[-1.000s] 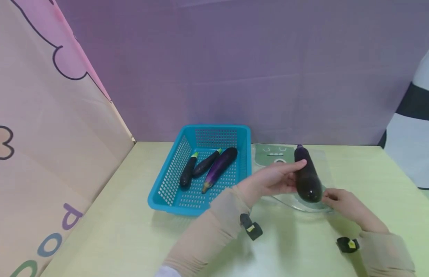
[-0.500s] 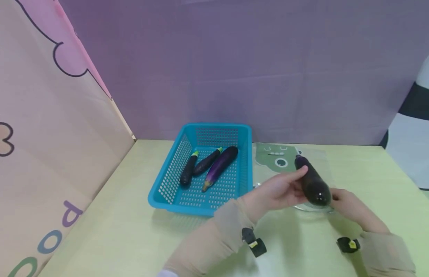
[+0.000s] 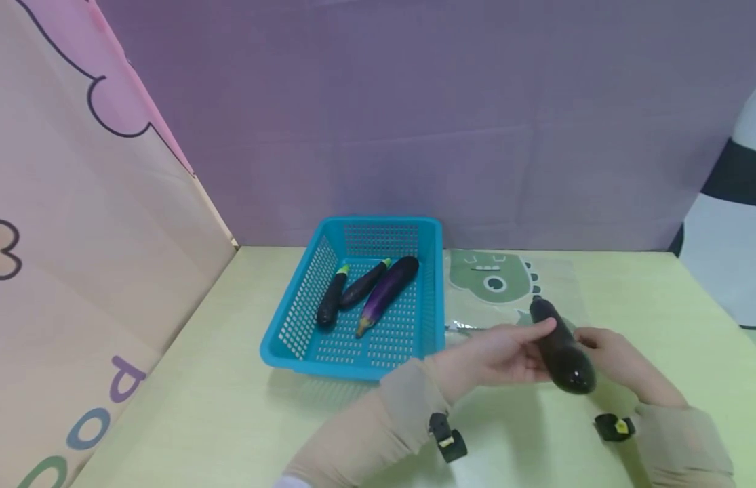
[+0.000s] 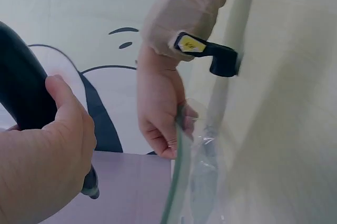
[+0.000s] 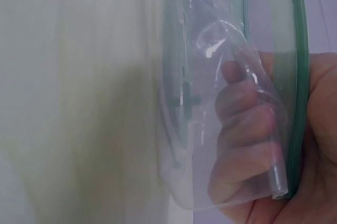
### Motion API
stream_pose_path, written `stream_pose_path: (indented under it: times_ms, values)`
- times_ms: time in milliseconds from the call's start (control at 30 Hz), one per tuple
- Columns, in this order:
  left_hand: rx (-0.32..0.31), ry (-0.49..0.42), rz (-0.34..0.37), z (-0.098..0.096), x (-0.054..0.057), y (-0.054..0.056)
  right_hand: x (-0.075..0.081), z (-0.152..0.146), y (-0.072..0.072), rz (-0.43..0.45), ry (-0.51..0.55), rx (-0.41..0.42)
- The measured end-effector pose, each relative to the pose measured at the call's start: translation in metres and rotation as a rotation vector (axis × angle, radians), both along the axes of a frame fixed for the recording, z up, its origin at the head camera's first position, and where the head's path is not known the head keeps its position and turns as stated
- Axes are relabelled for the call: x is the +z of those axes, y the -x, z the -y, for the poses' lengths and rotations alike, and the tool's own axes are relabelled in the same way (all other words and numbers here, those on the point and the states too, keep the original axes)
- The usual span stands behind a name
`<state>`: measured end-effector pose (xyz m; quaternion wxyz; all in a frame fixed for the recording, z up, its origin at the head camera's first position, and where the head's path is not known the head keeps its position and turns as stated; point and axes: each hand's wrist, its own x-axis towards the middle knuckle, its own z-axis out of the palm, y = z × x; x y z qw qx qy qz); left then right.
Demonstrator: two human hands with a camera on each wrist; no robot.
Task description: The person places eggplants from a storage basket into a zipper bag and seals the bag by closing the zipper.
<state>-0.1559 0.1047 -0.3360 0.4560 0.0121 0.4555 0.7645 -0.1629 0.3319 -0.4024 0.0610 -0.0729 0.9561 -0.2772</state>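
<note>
Above the table's right half, my left hand grips a dark eggplant, thumb along its side and its rounded end tilted toward me. In the left wrist view the eggplant stands clear of the bag's opening. My right hand pinches the mouth edge of a clear zip bag printed with a green cartoon creature. Seen from the right wrist, the green zip strip runs past the palm, and curled fingers show through the plastic. The eggplant hides part of the bag in the head view.
To the left stands a blue perforated basket with three eggplants inside: a slim one, another slim one and a larger purple one. A purple cloth hangs behind the pale table.
The left hand has brought the held eggplant toward me and slightly right, uncovering more of the bag's print. My right hand stays nearly in place at the bag's edge.
</note>
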Motion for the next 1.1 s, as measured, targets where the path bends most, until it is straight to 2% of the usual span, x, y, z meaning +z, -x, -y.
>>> stream_pose_path:
  times_ms: [167, 400, 800, 933, 1100]
  values:
    - [0.012, 0.053, -0.011, -0.003, -0.008, -0.006, 0.001, 0.001, 0.001, 0.0, -0.002, -0.019]
    - [0.06, 0.077, -0.003, -0.004, -0.013, -0.009, 0.0, 0.002, 0.0, -0.091, 0.012, -0.038]
    - [0.067, 0.109, 0.012, -0.008, -0.019, -0.01, 0.002, 0.004, -0.003, -0.284, 0.036, -0.093]
    - [0.07, 0.1, 0.035, -0.009, -0.022, -0.011, 0.004, 0.005, -0.005, -0.328, 0.045, -0.119]
    - [0.101, 0.072, 0.101, -0.008, -0.027, -0.015, 0.006, 0.008, -0.01, -0.341, 0.052, -0.147]
